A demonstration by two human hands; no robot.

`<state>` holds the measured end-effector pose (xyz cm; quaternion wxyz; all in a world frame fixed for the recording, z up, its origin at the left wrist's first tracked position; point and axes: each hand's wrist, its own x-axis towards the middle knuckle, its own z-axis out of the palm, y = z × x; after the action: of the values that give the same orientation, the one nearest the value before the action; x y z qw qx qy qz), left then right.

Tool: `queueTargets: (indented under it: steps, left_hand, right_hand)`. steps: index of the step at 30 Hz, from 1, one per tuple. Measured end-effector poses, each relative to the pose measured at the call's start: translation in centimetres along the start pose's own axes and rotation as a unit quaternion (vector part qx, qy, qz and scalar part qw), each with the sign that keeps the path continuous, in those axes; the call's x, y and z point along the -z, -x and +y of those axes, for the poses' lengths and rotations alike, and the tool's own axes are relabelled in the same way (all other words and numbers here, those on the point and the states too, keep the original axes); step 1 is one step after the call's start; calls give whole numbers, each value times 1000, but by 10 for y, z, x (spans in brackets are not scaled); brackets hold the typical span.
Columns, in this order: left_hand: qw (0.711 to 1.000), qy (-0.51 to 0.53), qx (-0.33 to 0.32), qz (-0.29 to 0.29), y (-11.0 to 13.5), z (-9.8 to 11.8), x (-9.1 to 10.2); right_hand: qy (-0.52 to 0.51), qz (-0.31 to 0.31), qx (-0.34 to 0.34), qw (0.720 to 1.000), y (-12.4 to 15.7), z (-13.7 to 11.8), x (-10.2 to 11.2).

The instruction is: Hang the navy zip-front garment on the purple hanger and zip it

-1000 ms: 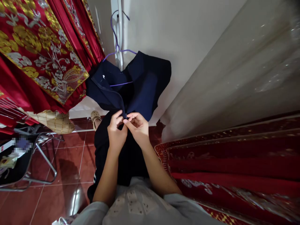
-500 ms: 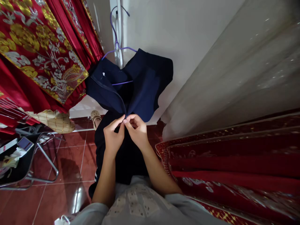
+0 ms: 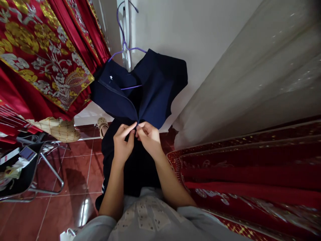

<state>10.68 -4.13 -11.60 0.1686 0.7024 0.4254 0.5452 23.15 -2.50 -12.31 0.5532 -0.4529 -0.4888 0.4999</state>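
Left hand (image 3: 122,143) and right hand (image 3: 151,139) shifted slightly right since the earlier head view. Both grips pinched, thumbs near forefingers, on front edges of smooth navy cloth garment (image 3: 157,87), hanging from thin purple hook-topped hanger (image 3: 124,47).

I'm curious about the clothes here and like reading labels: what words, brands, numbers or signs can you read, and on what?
No text is readable.
Small white mark inside the navy top: too small.
Phone-like device on the black chair: screen too small.
Print on the grey shirt: too blurred to tell if it is text.
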Motion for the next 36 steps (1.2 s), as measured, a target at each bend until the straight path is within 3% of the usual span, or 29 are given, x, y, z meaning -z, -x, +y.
queueTargets:
  steps: [5,9,12,14,17,19,21,24,29,32,36]
  left_hand:
    - [999,8,39,-1,3,-3,-9]
    - [994,59,74,49,3,-11,-9]
    - [988,84,87,95,-2,-18,-8]
    - [989,78,89,89,-6,-24,-12]
    - [997,39,63,28,-11,-37,-29]
    - [999,10,26,-34,-14,-44,-42]
    - [995,-7,0,-100,-22,-47,-48]
    - [989,-13,-31,-145,-53,-40,-36]
    - [994,41,-84,-54,-143,-2,6]
    - [993,21,-100,-67,-188,13,16]
    - [995,-19,-71,-65,-205,24,12]
  right_hand:
    - [7,-19,-13,1000,-3,-1,16]
    - [-15,-141,-8,990,-25,-20,21]
    - [-26,-212,-57,975,-68,-54,13]
    - [-49,-193,-87,976,-102,-87,5]
    - [-108,-109,-68,986,-145,-141,-4]
    - [-129,-76,-36,988,-158,-165,-7]
    - [-110,-63,5,992,-160,-172,-6]
    - [-40,-74,62,995,-155,-158,-1]
    - [20,-79,143,986,-148,-134,14]
    - [66,-72,197,976,-144,-140,18]
    - [157,0,253,955,-147,-133,16]
